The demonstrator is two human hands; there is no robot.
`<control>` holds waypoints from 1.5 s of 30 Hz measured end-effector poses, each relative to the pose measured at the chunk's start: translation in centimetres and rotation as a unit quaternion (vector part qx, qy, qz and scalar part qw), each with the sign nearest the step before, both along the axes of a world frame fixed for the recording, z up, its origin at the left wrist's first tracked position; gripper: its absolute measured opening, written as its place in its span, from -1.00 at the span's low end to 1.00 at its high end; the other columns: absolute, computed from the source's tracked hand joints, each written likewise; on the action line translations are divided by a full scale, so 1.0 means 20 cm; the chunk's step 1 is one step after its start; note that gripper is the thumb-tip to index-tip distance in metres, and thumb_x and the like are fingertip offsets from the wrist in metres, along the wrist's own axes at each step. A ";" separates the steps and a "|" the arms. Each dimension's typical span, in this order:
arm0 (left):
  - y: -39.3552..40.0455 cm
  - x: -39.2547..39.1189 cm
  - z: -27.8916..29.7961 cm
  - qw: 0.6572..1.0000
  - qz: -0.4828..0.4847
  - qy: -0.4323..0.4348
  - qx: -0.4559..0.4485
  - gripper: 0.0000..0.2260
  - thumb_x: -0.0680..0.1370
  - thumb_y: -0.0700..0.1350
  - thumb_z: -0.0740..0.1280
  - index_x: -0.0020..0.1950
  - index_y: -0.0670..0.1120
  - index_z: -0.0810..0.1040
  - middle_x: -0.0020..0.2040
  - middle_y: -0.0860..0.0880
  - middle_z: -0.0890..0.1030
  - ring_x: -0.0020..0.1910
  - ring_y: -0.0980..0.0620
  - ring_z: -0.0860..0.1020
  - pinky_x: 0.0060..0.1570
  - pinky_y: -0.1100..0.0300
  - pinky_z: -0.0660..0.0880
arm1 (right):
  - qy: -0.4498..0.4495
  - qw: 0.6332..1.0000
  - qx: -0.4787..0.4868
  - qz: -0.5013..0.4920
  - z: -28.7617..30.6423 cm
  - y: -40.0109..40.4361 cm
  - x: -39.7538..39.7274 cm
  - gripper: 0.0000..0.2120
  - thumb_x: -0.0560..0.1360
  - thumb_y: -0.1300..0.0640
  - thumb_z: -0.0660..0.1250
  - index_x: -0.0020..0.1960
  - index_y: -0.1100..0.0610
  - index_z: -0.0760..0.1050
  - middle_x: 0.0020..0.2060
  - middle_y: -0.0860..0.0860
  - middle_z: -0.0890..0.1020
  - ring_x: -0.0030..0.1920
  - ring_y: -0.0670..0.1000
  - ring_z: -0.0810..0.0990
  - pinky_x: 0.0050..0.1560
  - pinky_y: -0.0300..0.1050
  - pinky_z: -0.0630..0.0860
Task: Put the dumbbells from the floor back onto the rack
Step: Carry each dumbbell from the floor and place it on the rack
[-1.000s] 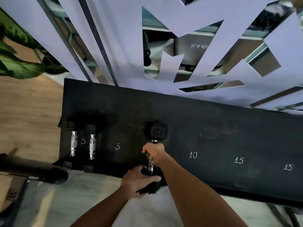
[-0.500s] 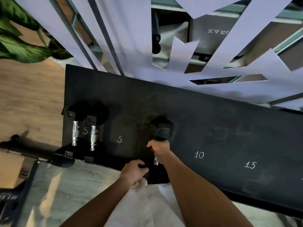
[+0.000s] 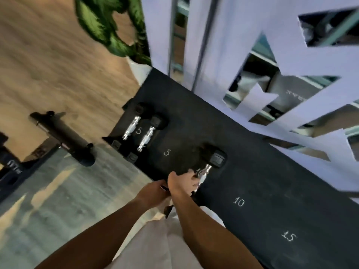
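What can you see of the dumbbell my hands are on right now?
The dumbbell lies on the black rack beside a chalked 10. Its far black head carries a square label; a shiny ribbed metal handle runs toward the near edge. The right hand grips the handle. The left hand is at the near end, which is hidden.

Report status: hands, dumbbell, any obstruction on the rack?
Right hand grips the dumbbell handle; left hand at its near end, grip unclear. Dumbbell lies on the rack. Two small dumbbells sit apart, leftward.

Dim, tilted wide-angle view, heavy motion blur smearing the wooden floor and plant; edges bend.
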State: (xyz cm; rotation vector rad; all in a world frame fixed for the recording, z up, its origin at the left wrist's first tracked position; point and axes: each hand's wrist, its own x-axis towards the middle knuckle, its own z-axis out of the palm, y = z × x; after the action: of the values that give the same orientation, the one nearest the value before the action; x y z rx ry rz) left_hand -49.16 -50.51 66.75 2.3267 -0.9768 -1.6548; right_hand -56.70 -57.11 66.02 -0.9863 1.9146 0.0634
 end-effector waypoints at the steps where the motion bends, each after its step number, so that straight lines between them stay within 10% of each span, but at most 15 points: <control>1: 0.10 0.05 0.02 1.000 0.012 -0.011 -0.004 -0.79 0.55 -0.03 0.32 0.15 -0.06 0.57 0.04 -0.11 0.67 0.05 -0.11 0.64 0.11 0.03 0.55 | -0.031 0.998 0.006 0.054 0.04 0.08 0.08 -0.50 0.45 0.02 0.30 0.38 0.01 0.36 0.33 0.08 0.42 0.31 0.16 0.40 0.30 0.09 0.41; 6: 0.80 0.34 0.07 0.983 0.176 -0.043 -0.029 -0.82 0.54 0.02 0.38 0.12 0.03 0.60 -0.14 -0.01 0.63 -0.20 0.03 0.58 -0.15 0.22 0.48 | -0.092 0.923 0.042 0.370 0.17 0.59 0.46 -0.69 0.51 0.12 0.23 0.12 0.19 0.65 0.11 0.17 0.68 0.17 0.19 0.61 0.16 -0.05 0.56; 15: 2.42 0.62 0.15 0.857 0.512 -0.050 -0.027 -0.79 0.51 0.02 0.42 0.10 -0.02 0.63 -0.18 -0.05 0.67 -0.19 -0.04 0.63 -0.08 0.21 0.55 | -0.096 0.732 0.049 0.673 0.21 1.92 1.12 -0.81 0.49 0.16 0.27 -0.28 0.05 0.54 -0.18 0.12 0.62 0.05 0.22 0.66 0.12 0.03 0.60; 22: 3.25 0.69 0.13 0.725 0.686 -0.055 -0.016 -0.79 0.50 0.09 0.39 0.08 0.07 0.63 -0.01 -0.03 0.69 -0.07 -0.03 0.66 0.09 0.12 0.58 | -0.099 0.573 0.084 0.809 0.18 2.87 1.47 -0.87 0.44 0.14 0.30 -0.28 0.07 0.53 -0.18 0.12 0.68 -0.07 0.16 0.66 0.08 0.16 0.63; 32: 4.08 1.06 0.03 0.557 0.830 -0.031 -0.010 -0.89 0.53 0.05 0.38 0.02 0.06 0.57 -0.09 -0.06 0.69 -0.33 0.09 0.61 -0.44 0.33 0.44 | -0.060 0.359 0.120 0.923 0.08 3.87 2.20 -0.74 0.38 0.14 0.21 -0.08 0.21 0.62 -0.28 0.10 0.64 -0.24 0.06 0.59 -0.03 0.06 0.61; 45: 4.86 1.69 -0.05 0.358 0.932 -0.029 -0.047 -0.93 0.55 -0.05 0.38 0.00 0.00 0.60 -0.13 -0.01 0.63 -0.27 0.06 0.58 -0.45 0.34 0.39 | 0.004 0.164 0.069 0.984 0.01 4.92 3.08 -0.78 0.43 0.03 0.24 -0.06 0.05 0.62 -0.03 0.10 0.71 0.08 0.16 0.65 0.16 0.01 0.58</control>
State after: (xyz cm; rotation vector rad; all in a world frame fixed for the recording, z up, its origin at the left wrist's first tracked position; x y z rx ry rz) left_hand -15.30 46.68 65.78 1.3902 1.3537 -0.2386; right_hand 4.87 41.32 66.26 -2.4085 -0.8041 1.5754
